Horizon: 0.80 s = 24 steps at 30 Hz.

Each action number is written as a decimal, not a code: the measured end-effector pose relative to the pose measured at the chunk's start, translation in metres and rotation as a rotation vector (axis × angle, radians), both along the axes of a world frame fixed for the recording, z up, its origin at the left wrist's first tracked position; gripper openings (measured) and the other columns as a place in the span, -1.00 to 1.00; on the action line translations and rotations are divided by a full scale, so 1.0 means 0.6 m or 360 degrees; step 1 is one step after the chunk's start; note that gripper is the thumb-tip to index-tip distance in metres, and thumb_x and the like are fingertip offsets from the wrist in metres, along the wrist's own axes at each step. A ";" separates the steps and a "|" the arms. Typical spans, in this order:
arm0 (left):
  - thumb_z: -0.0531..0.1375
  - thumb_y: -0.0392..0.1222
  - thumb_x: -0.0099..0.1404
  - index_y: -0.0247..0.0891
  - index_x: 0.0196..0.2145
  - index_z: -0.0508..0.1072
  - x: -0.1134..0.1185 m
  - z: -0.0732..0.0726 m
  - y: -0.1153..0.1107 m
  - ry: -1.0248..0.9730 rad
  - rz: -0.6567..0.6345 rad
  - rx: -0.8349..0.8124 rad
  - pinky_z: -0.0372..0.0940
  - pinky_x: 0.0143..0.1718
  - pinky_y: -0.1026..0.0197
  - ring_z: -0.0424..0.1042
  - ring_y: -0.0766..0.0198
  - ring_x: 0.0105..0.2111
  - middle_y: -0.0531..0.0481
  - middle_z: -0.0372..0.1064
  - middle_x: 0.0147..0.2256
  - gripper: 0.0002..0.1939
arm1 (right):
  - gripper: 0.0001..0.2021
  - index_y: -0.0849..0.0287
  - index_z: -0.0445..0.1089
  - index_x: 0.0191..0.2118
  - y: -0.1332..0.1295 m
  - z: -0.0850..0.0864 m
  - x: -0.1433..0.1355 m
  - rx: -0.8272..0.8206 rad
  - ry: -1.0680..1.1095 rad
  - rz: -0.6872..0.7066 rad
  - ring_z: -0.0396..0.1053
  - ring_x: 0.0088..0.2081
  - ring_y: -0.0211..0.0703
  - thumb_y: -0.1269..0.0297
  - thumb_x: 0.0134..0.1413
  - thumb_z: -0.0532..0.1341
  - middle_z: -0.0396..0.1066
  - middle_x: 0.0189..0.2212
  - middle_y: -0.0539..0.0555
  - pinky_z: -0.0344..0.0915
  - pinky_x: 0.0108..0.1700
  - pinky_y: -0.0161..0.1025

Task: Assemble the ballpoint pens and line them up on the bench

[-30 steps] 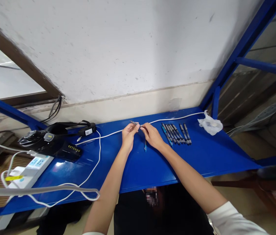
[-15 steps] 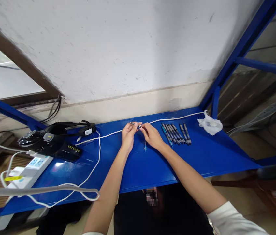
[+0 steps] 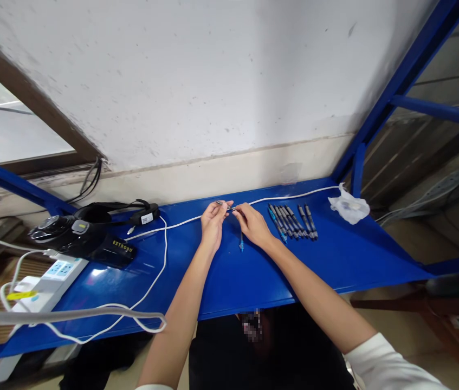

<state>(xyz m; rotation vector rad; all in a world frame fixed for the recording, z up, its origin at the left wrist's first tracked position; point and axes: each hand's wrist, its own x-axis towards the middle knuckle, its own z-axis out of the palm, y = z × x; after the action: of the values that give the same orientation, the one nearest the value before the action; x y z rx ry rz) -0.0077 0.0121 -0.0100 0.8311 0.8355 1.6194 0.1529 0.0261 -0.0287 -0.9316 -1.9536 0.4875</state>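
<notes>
Both hands meet above the blue tabletop (image 3: 249, 281). A thin dark pen (image 3: 231, 208) lies between them, held at its left part by my left hand (image 3: 213, 222) and at its right end by the fingertips of my right hand (image 3: 252, 223). Beneath my right hand, a blue-tipped pen (image 3: 241, 245) rests on the table, its upper part hidden by the hand. Right of that hand, several dark pens (image 3: 294, 222) lie side by side, with a blue pen (image 3: 277, 223) at their left edge.
A crumpled white plastic bag (image 3: 349, 207) sits at the right. On the left are a black device (image 3: 91, 241), a white power strip (image 3: 52, 279) and a looping white cable (image 3: 166, 249). A wall stands behind the table, with blue frame posts (image 3: 400, 81) at the sides.
My left hand has shifted slightly left and its fingers have changed position around the pen. My right hand has barely moved.
</notes>
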 end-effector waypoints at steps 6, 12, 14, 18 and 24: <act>0.50 -0.07 0.24 -0.21 -0.07 0.68 0.000 0.001 -0.001 0.0044 -0.0006 0.0027 0.36 -0.07 0.22 0.54 0.23 -0.11 -0.11 0.60 -0.03 -0.67 | -0.76 0.06 0.42 0.02 -0.002 0.002 0.002 -0.0006 -0.0029 -0.0024 0.47 -0.13 -0.04 0.13 0.58 0.05 0.50 -0.13 0.12 0.32 -0.11 -0.19; 0.46 0.02 0.31 -0.20 0.02 0.62 0.004 0.004 -0.003 -0.0002 0.0003 0.0006 0.37 0.01 0.12 0.59 0.11 -0.04 -0.19 0.64 -0.06 -0.60 | -0.76 0.06 0.42 0.04 -0.004 0.005 0.001 0.0020 -0.0026 -0.0027 0.48 -0.12 -0.03 0.11 0.58 0.05 0.50 -0.12 0.12 0.33 -0.10 -0.19; 0.46 0.04 0.31 -0.22 -0.09 0.62 0.004 0.004 -0.002 -0.0029 0.0051 -0.0016 0.37 -0.01 0.13 0.60 0.13 -0.06 -0.20 0.65 -0.07 -0.66 | -0.76 0.06 0.42 0.04 -0.003 0.004 0.000 0.0021 -0.0024 -0.0023 0.48 -0.12 -0.04 0.11 0.58 0.05 0.50 -0.12 0.12 0.33 -0.11 -0.20; 0.49 0.00 0.27 -0.19 -0.14 0.64 0.000 0.005 -0.001 -0.0039 0.0042 0.0001 0.38 -0.04 0.18 0.57 0.19 -0.08 -0.14 0.62 -0.01 -0.70 | -0.74 0.06 0.42 0.03 -0.002 0.003 0.001 0.0009 -0.0033 -0.0046 0.48 -0.12 -0.04 0.11 0.59 0.04 0.50 -0.12 0.11 0.32 -0.12 -0.20; 0.51 -0.03 0.25 -0.15 -0.04 0.64 -0.001 0.004 0.000 -0.0058 0.0043 -0.0025 0.35 -0.10 0.22 0.55 0.26 -0.15 -0.03 0.59 -0.17 -0.63 | -0.73 0.06 0.43 0.03 -0.004 0.005 0.002 -0.0006 -0.0045 -0.0066 0.47 -0.11 -0.05 0.09 0.59 0.03 0.50 -0.12 0.12 0.33 -0.11 -0.21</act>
<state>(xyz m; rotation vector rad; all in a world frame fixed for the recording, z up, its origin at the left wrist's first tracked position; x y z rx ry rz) -0.0086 0.0118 -0.0073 0.7804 0.8359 1.6452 0.1538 0.0238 -0.0257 -0.9840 -1.9550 0.4564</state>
